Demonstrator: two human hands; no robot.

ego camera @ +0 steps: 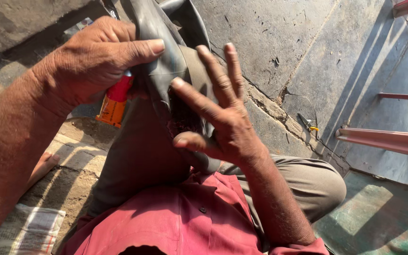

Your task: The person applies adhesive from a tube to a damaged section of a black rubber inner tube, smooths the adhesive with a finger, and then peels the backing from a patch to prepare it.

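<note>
A black rubber inner tube drapes over my knee and runs up toward the top of the view. My left hand grips the tube's left side with the thumb pressed across it, and an orange-and-red tube of adhesive is tucked in the same hand, hanging below the palm. My right hand is spread with its fingers apart, the fingertips resting on a roughened patch of the rubber. I sit in grey trousers and a red shirt.
Small pliers with yellow handles lie on the cracked stone floor at right. Red metal bars cross the right edge. A folded newspaper lies at the lower left beside a bare foot.
</note>
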